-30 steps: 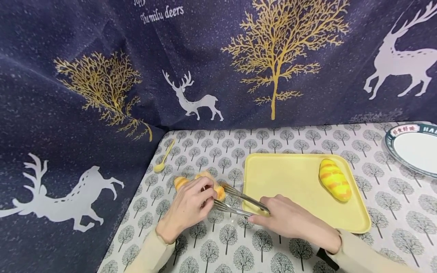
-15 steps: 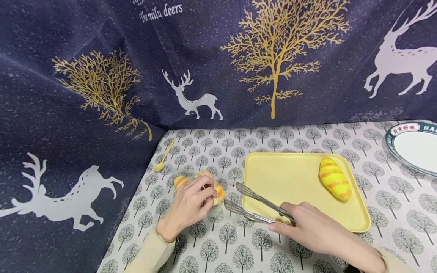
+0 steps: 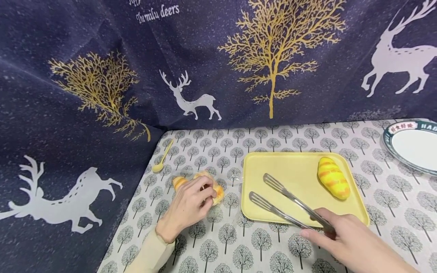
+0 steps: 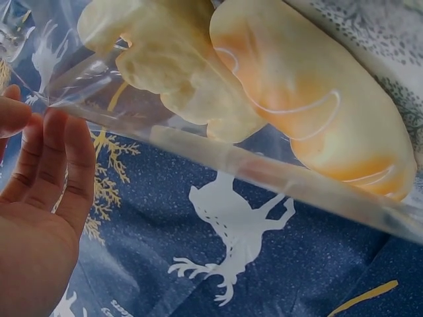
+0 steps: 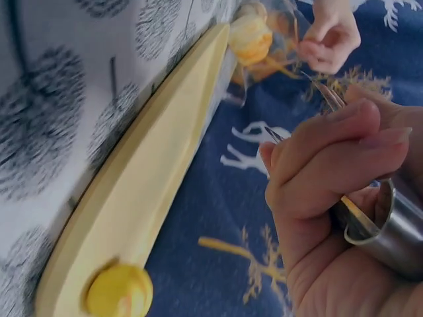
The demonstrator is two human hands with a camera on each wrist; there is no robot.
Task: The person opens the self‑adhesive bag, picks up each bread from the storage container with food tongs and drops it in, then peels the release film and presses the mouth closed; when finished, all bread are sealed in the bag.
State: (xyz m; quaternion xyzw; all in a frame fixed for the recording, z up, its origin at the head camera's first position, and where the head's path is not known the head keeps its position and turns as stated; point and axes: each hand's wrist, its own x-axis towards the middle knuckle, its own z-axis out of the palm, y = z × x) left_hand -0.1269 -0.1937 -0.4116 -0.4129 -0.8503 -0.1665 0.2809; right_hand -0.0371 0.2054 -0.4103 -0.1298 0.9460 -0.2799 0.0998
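A clear plastic bag (image 4: 178,142) holds bread-like pieces; one (image 4: 317,99) is cream with orange bands. The left hand (image 3: 191,203) pinches the bag's edge, as the left wrist view shows with the hand (image 4: 53,178) at left. In the head view that hand partly covers the bread (image 3: 217,192). The right hand (image 3: 355,239) grips metal tongs (image 3: 290,197), their two slotted ends apart above the yellow tray (image 3: 290,170) with nothing between them. On the tray's right side lies a yellow bread with orange stripes (image 3: 334,178).
A yellow spoon (image 3: 164,157) lies at the back left of the tree-patterned cloth. At the far right is a white plate (image 3: 414,146) with a green rim. A dark blue curtain (image 3: 191,57) with deer and trees stands behind and at the left.
The right hand has drawn the tongs away from the bagged bread, rightward to above the tray. The left hand has stayed at the bag.
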